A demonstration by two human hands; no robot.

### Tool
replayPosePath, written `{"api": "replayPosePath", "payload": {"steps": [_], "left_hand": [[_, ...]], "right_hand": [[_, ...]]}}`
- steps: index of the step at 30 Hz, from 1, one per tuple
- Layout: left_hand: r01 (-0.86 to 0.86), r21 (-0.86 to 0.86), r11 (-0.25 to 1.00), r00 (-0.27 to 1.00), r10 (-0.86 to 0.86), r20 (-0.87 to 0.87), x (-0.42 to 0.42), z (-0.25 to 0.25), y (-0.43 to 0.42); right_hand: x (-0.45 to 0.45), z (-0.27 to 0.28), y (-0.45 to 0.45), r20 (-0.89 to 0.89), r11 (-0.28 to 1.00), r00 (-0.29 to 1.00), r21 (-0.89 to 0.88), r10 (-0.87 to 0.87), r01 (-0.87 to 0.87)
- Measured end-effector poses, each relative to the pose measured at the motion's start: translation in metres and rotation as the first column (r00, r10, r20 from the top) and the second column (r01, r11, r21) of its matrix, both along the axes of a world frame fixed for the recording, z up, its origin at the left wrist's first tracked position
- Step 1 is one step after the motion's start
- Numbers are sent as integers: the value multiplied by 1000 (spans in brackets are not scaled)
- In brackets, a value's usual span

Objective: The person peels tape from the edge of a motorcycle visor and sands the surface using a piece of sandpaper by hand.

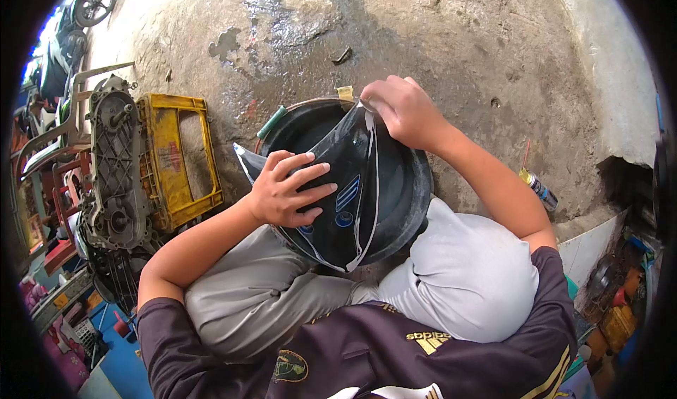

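Note:
A glossy black motorcycle fairing panel [331, 161] with white edges and blue decals lies tilted across a round black basin [416, 194] between my knees. My left hand [288, 191] rests on the panel's left part, fingers spread over its surface. At the upper pointed tip, the fingers of my right hand [403, 113] are pinched together on the panel's edge. Whether something small is also between those fingertips is hidden. Dark liquid seems to fill the basin, partly covered by the panel.
Left of the basin stand a yellow plastic crate [176, 219] and a metal engine casing [116, 166]. A green cylindrical thing [271, 122] lies by the basin rim. A can [539, 189] lies on the right. Wet concrete floor [451, 39] stretches ahead; motorcycles [92, 4] stand far left.

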State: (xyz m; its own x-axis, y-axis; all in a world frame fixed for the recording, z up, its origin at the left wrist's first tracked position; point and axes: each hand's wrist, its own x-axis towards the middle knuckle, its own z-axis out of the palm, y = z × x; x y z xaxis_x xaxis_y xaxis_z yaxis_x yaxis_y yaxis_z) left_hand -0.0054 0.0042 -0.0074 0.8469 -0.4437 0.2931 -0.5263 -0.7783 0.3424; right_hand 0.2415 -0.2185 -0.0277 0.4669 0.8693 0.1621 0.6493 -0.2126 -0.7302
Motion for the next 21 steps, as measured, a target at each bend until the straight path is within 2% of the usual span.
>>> {"api": "replayPosePath", "payload": {"steps": [1,4,7,9,11,13,15,17,20,21], "left_hand": [[4,6,1000,1000,-4,2,0,0,1],[9,4,1000,1000,-9,0,1,0,1],[6,17,1000,1000,-6,-6,1,2,1],[7,11,1000,1000,-7,-4,1,2,1],[4,4,1000,1000,-4,5,1,1,1],[5,9,1000,1000,-5,-4,0,0,1],[6,10,1000,1000,-6,-3,1,1,1],[5,12,1000,1000,-5,-8,1,2,1],[-1,-9,1000,1000,1,7,0,1,0],[-1,-4,1000,1000,1,1,0,1,0]], "right_hand": [[-3,-1,0,3,1000,1000,3,0,0],[-30,6,0,50,982,993,155,102,-109],[-29,9,-1,42,981,987,111,156,-159],[-13,2,-3,55,994,994,59,92,-95],[-5,-4,-5,35,997,997,-40,-64,65],[-23,1,-3,46,1000,999,19,-15,14],[-42,8,-2,30,974,983,131,183,-185],[-37,11,-2,42,972,979,122,198,-202],[-9,-5,-4,31,999,999,26,-42,41],[-10,-4,-3,35,999,999,26,-39,38]]}}
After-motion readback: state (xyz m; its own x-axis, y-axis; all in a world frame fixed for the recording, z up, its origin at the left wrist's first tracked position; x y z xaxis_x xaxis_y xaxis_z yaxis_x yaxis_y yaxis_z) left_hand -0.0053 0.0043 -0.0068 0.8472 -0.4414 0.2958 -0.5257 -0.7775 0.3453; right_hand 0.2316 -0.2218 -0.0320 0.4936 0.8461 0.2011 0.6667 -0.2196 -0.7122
